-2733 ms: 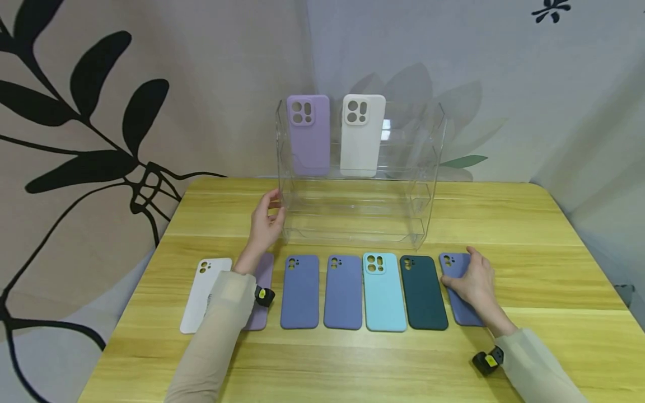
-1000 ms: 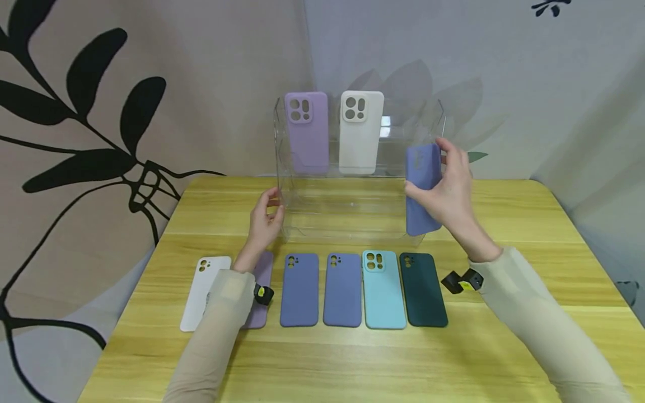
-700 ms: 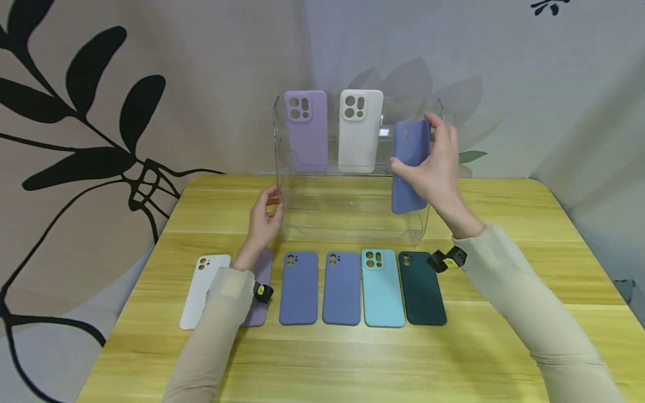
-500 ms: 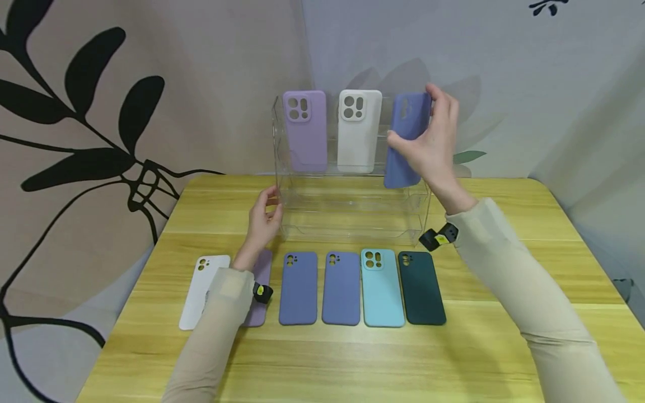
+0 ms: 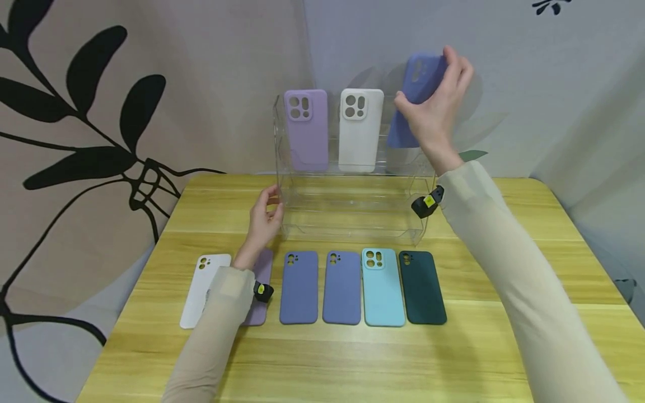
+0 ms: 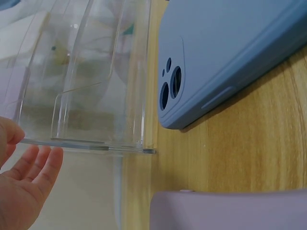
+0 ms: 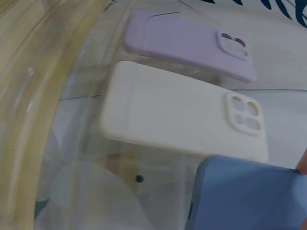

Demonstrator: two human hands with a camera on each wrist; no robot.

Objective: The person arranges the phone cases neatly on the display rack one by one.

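My right hand [image 5: 439, 115] grips a blue-violet phone case [image 5: 422, 81] by its long edges, thumb on one side and fingers on the other. The case is raised, tilted, over the right part of the top tier of a clear acrylic display rack [image 5: 353, 229]. In the right wrist view its lower end [image 7: 244, 196] hangs beside a white phone case [image 7: 168, 110]. That white case and a lilac phone case [image 5: 307, 134] lean upright in the top tier. My left hand [image 5: 264, 218] holds the rack's left side edge between thumb and fingers [image 6: 45, 167].
Along the wooden table [image 5: 322, 364] before the rack lies a row of phone cases: white [image 5: 199, 291], lilac [image 5: 259, 310] partly under the left sleeve, two blue-violet [image 5: 299, 288], light blue [image 5: 384, 288] and dark green [image 5: 423, 288]. A wall hanging [image 5: 227, 84] stands behind.
My right hand has picked up the rightmost blue-violet case from the table and carried it up and back to the rack's top tier, lifting it higher lately. My left hand has stayed at the rack's side.
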